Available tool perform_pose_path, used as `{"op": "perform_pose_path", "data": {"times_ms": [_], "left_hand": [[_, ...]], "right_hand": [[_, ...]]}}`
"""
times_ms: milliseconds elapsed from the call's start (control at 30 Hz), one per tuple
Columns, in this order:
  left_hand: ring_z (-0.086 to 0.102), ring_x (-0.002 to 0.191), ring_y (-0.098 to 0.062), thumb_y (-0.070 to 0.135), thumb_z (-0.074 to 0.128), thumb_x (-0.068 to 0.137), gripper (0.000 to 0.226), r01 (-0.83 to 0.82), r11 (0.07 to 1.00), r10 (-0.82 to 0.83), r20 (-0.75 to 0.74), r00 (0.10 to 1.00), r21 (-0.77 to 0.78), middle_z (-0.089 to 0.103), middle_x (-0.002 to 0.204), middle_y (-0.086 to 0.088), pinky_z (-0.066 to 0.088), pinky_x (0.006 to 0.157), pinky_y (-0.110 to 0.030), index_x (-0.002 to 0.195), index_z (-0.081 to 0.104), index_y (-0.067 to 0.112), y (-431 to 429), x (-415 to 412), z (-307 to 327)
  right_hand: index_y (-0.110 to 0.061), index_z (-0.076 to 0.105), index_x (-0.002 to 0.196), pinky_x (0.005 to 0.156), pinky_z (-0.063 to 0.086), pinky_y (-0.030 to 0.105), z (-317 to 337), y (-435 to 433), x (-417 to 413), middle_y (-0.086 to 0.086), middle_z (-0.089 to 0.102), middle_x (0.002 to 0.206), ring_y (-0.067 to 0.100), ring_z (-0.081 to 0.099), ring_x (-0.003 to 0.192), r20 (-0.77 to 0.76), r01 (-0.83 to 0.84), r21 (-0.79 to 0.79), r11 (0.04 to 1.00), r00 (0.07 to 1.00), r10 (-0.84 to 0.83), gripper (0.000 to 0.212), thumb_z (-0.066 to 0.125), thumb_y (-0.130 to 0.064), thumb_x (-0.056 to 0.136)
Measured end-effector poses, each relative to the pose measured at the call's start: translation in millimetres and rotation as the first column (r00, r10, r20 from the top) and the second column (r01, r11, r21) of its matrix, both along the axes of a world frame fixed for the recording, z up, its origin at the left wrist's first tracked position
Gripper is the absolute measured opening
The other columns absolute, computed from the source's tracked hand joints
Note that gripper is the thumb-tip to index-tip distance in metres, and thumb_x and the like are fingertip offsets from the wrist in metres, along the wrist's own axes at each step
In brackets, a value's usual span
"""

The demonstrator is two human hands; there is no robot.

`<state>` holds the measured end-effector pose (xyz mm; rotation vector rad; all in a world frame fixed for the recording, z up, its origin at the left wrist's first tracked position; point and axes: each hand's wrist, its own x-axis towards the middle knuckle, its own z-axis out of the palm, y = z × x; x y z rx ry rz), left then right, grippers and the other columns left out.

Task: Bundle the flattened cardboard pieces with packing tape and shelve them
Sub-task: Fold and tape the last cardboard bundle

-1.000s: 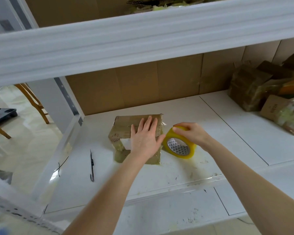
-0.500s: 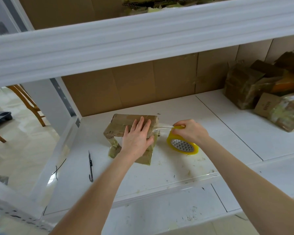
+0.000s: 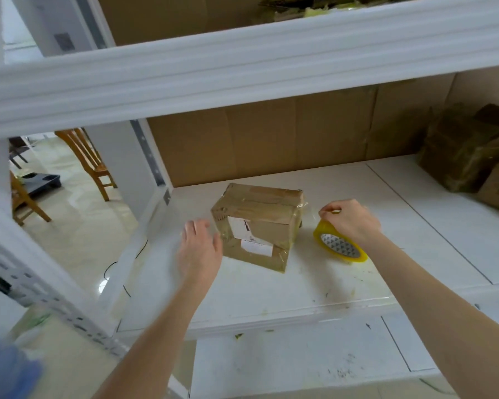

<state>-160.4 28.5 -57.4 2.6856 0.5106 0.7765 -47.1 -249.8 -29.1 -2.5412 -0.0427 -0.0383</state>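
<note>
A taped bundle of folded brown cardboard with white labels lies on the white shelf, near its middle. My left hand hovers just left of the bundle, fingers apart and blurred, holding nothing. My right hand rests to the right of the bundle and grips a yellow-cored roll of packing tape standing on the shelf. A clear strip of tape runs from the roll to the bundle's right end.
Several taped cardboard bundles are piled at the shelf's far right. Brown cardboard lines the back. An upper shelf beam crosses overhead. Wooden chairs stand on the floor at left.
My left hand has lifted off the top of the bundle and moved to its left side. The right hand has pulled the tape roll farther right of the bundle.
</note>
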Motion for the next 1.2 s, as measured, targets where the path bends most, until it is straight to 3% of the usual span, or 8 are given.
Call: {"op": "perform_pose_path", "data": {"times_ms": [133, 233, 333, 433, 567, 733, 1033, 1200], "left_hand": [[0.053, 0.112, -0.033, 0.043, 0.046, 0.095, 0.046, -0.253, 0.967, 0.216, -0.438, 0.873, -0.028, 0.051, 0.118, -0.014, 0.043, 0.079, -0.041, 0.12, 0.042, 0.004, 47.5, -13.3, -21.7], [0.058, 0.104, -0.032, 0.04, 0.045, 0.096, 0.037, -0.268, 0.963, 0.21, -0.559, 0.802, -0.022, 0.058, 0.113, -0.013, 0.045, 0.077, -0.037, 0.112, 0.05, 0.007, 57.6, -19.3, -33.5], [0.059, 0.086, -0.032, 0.027, 0.047, 0.094, 0.022, -0.28, 0.959, 0.224, -0.469, 0.854, -0.052, 0.063, 0.099, -0.013, 0.042, 0.067, -0.033, 0.101, 0.055, 0.008, 54.7, -23.1, -27.8], [0.055, 0.074, -0.034, 0.02, 0.05, 0.094, 0.013, -0.152, 0.965, 0.113, -0.184, 0.976, -0.216, 0.061, 0.082, -0.014, 0.046, 0.064, -0.042, 0.091, 0.048, 0.007, 40.5, -27.5, -8.8], [0.055, 0.077, -0.029, 0.017, 0.042, 0.099, 0.018, 0.098, 0.974, -0.085, 0.068, 0.994, -0.206, 0.064, 0.091, -0.011, 0.046, 0.065, -0.041, 0.115, 0.049, 0.011, -4.3, -32.0, 24.5], [0.056, 0.101, -0.032, 0.022, 0.032, 0.102, 0.036, 0.132, 0.979, -0.127, 0.041, 0.991, -0.157, 0.061, 0.116, -0.009, 0.038, 0.075, -0.033, 0.136, 0.045, 0.016, -44.3, -17.6, 41.2], [0.058, 0.091, -0.041, 0.022, 0.028, 0.103, 0.035, -0.183, 0.952, 0.185, -0.014, 0.983, -0.245, 0.063, 0.106, -0.02, 0.044, 0.073, -0.043, 0.127, 0.051, 0.012, -2.3, -25.6, 31.5], [0.057, 0.071, -0.017, 0.025, 0.038, 0.101, 0.024, 0.13, 0.961, -0.116, 0.074, 0.991, -0.242, 0.059, 0.087, 0.0, 0.038, 0.057, -0.029, 0.112, 0.058, 0.016, -63.7, -14.1, 51.8]], "right_hand": [[-0.042, 0.068, 0.09, 0.071, 0.045, 0.03, -1.3, 0.6, 0.5, -0.007, 0.066, 0.097, 0.021, 0.057, 0.091, 0.006, -0.011, -0.002, 1.0, 1.0, 0.011, 0.015, 0.053, -0.045, 0.09], [-0.042, 0.067, 0.089, 0.07, 0.043, 0.03, -1.7, 1.3, 0.4, -0.007, 0.065, 0.096, 0.02, 0.055, 0.088, 0.017, -0.013, -0.004, 1.0, 1.0, 0.013, 0.015, 0.053, -0.046, 0.089], [-0.041, 0.068, 0.09, 0.066, 0.041, 0.028, -1.3, 2.9, -0.2, -0.008, 0.066, 0.097, 0.02, 0.055, 0.087, 0.023, -0.016, -0.001, 1.0, 1.0, 0.016, 0.016, 0.052, -0.045, 0.089], [-0.042, 0.067, 0.089, 0.066, 0.043, 0.028, -0.6, 2.4, 0.2, -0.008, 0.065, 0.097, 0.02, 0.055, 0.088, 0.01, -0.021, 0.008, 1.0, 1.0, 0.021, 0.015, 0.052, -0.045, 0.089], [-0.041, 0.068, 0.089, 0.066, 0.044, 0.028, -1.0, 1.1, 0.6, -0.008, 0.066, 0.096, 0.02, 0.057, 0.087, 0.012, -0.012, 0.008, 1.0, 1.0, 0.012, 0.015, 0.054, -0.047, 0.088], [-0.038, 0.07, 0.092, 0.065, 0.043, 0.027, 0.1, -0.8, 1.1, -0.006, 0.068, 0.095, 0.02, 0.058, 0.085, 0.015, -0.016, 0.026, 1.0, 1.0, 0.016, 0.018, 0.053, -0.042, 0.088], [-0.035, 0.072, 0.097, 0.065, 0.045, 0.027, -0.5, -5.8, 3.1, -0.009, 0.068, 0.095, 0.017, 0.058, 0.084, 0.017, -0.03, 0.057, 0.998, 0.999, 0.029, 0.021, 0.053, -0.044, 0.09], [-0.036, 0.071, 0.097, 0.062, 0.043, 0.026, -1.7, -3.5, 4.2, -0.01, 0.068, 0.092, 0.017, 0.058, 0.082, 0.028, -0.022, 0.05, 0.998, 0.999, 0.021, 0.022, 0.053, -0.046, 0.091]]}}
